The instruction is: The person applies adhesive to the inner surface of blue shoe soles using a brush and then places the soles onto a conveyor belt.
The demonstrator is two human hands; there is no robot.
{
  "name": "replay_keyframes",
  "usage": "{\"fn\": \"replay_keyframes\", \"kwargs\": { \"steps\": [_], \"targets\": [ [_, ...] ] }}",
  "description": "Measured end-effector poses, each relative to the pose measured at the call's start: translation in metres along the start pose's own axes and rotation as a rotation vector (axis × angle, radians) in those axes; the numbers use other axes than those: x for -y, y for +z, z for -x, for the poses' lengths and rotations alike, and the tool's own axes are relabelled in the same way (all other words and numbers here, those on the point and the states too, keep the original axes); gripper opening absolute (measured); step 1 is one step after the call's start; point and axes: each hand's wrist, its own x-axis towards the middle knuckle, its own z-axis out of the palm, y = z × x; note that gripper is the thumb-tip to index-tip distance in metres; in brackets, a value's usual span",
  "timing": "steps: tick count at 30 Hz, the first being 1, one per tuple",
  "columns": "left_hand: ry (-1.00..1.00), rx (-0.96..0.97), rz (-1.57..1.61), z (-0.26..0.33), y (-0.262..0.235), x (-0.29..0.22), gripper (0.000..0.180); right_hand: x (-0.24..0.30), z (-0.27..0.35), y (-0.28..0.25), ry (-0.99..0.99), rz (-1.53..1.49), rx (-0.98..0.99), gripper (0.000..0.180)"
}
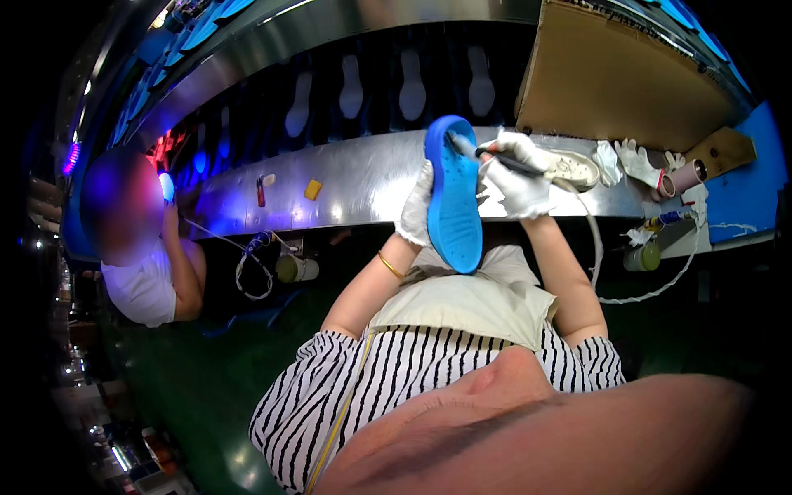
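Note:
My left hand (415, 210), in a white glove, grips a blue shoe sole (452, 198) from behind and holds it upright in front of me. In my gloved right hand (520, 177) is a thin dark brush (495, 155), its tip touching the upper part of the sole. A gold bangle sits on my left wrist. A white shoe (573, 169) lies on the metal counter (363, 177) just behind my right hand.
A dark conveyor belt (379, 91) carries several white soles behind the counter. A brown cardboard sheet (615, 78) stands at the right. Spare white gloves (635, 158), a cup (689, 175) and small items lie nearby. Another person (144, 247) sits at my left.

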Motion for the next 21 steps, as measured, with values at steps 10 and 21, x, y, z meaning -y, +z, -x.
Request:
{"fn": "replay_keyframes", "kwargs": {
  "steps": [10,21],
  "targets": [
    [0.168,-0.165,-0.116,-0.008,-0.016,-0.006,0.073,0.004,0.008,0.006,-0.173,0.271,0.077,0.019],
    [0.236,-0.169,-0.123,-0.012,-0.024,-0.032,0.084,0.023,0.033,0.020,-0.100,0.192,0.302,0.020]
  ]
}}
